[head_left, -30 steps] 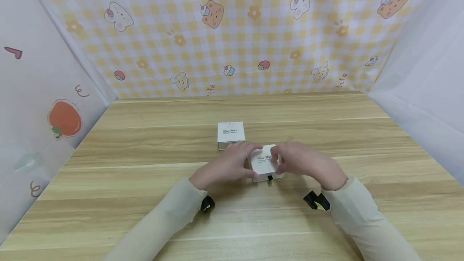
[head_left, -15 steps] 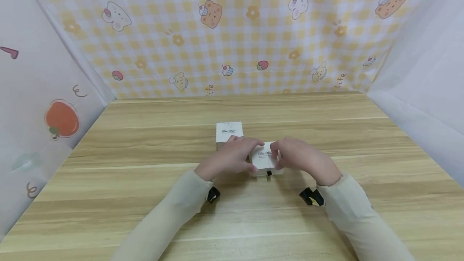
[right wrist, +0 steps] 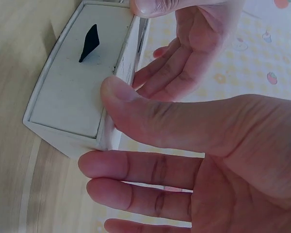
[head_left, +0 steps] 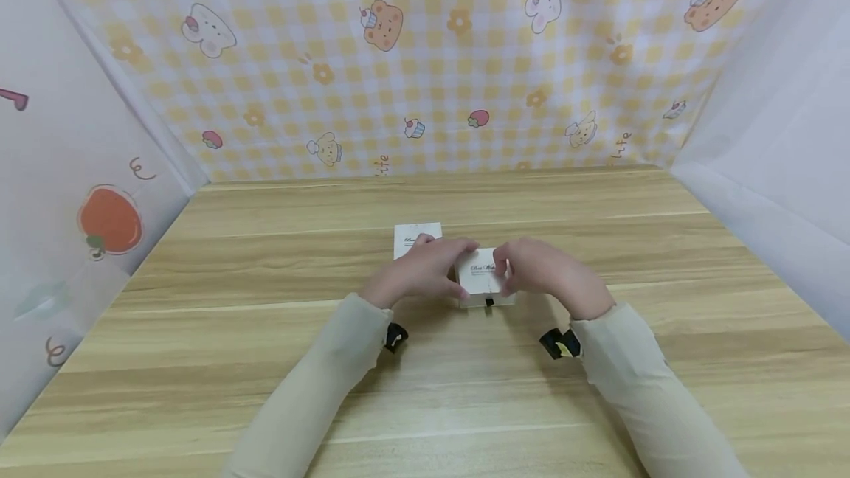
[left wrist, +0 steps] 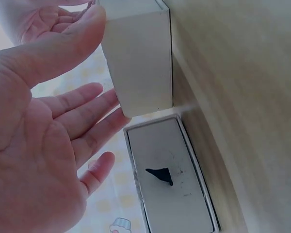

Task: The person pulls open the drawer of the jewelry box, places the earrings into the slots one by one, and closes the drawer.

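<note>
A small white gift box (head_left: 478, 282) with dark script lettering on its lid and a black ribbon tab at the front sits between both hands. My left hand (head_left: 425, 271) holds its left side, thumb at the near corner and forefinger toward the far one. From the right, my right hand (head_left: 551, 273) holds it with thumb and fingers, the thumb at the top edge of the tab face (right wrist: 63, 97). Just behind and left is a second, similar white box (head_left: 406, 233), partly covered by my left hand; its own black tab (left wrist: 161, 174) shows in the left wrist view.
The wood-grain table (head_left: 265, 360) stretches around the boxes on every side. A yellow checked cloth (head_left: 438, 80) with cartoon prints hangs behind it, and white cloth walls (head_left: 73, 139) flank both sides.
Both hands have moved away from me together with the front box, bringing it close beside the second box. The left hand now covers more of that second box.
</note>
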The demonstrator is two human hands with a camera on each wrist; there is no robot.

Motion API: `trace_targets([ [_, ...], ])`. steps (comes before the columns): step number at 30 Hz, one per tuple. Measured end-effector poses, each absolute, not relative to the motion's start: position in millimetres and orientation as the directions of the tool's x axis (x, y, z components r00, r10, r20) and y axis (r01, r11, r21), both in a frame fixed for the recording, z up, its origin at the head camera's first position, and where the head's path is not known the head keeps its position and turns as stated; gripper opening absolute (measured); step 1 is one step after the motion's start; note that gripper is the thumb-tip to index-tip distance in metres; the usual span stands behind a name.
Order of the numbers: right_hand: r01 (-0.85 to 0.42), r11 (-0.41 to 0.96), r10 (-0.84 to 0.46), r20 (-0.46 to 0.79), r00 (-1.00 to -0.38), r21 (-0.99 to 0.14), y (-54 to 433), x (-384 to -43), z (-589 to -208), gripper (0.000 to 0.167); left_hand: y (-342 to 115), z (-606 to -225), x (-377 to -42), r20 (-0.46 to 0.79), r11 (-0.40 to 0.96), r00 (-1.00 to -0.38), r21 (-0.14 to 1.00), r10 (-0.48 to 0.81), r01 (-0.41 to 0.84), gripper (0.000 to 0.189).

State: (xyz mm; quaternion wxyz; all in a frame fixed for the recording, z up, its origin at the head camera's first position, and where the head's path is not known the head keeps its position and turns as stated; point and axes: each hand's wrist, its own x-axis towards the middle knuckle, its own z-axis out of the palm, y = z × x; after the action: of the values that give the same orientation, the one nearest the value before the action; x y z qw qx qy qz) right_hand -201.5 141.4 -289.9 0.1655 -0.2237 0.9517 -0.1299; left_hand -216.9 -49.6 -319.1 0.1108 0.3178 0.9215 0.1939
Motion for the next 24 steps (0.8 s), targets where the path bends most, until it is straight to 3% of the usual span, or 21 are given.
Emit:
trace_targets([
  [14, -0.357, 0.862, -0.450, -0.217, -0.866, -0.361, 145.8, -216.2, -298.3, 0.022, -51.0, -315.5, -237.1, -0.116, 0.738, -0.790, 0.457, 0.602, 0.496, 0.077],
  [24, -0.394, 0.847, -0.461, -0.124, -0.879, -0.356, 149.1, -221.7, -306.2, 0.019, -53.0, -320.0, -245.4, -0.095, 0.742, -0.812, 0.477, 0.577, 0.471, 0.077],
])
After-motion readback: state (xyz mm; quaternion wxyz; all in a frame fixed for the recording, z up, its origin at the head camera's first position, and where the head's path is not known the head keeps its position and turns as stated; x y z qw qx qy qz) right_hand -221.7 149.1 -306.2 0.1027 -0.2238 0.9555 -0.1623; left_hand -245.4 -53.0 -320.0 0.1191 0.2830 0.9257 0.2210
